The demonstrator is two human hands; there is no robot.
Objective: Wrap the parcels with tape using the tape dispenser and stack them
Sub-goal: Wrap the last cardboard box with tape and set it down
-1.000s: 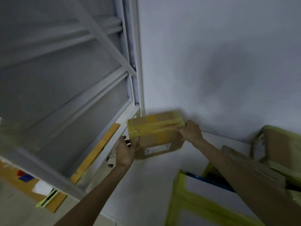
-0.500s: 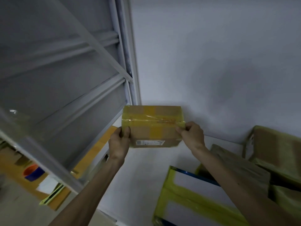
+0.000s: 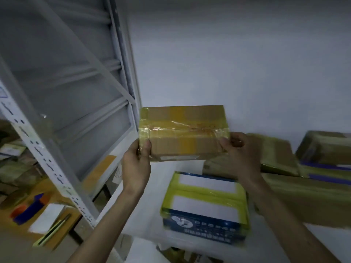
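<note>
A small brown cardboard parcel [image 3: 183,132], banded with yellowish tape, is held up in the air in front of the white wall. My left hand [image 3: 136,164] grips its left end, thumb on the front face. My right hand [image 3: 240,154] grips its right end. Below it a white and blue parcel [image 3: 206,202] with yellow tape lies on the white table [image 3: 150,205]. An orange and blue tape dispenser [image 3: 28,207] sits on a wooden surface at the lower left, far from both hands.
A white metal shelving rack [image 3: 62,111] fills the left side, close to the held parcel. Several taped brown parcels [image 3: 307,173] lie stacked at the right on the table. Paper and a pen [image 3: 51,223] lie by the dispenser.
Both hands have turned the parcel level and brought it a little nearer. The view has tilted down, showing more of the table and the white and blue parcel.
</note>
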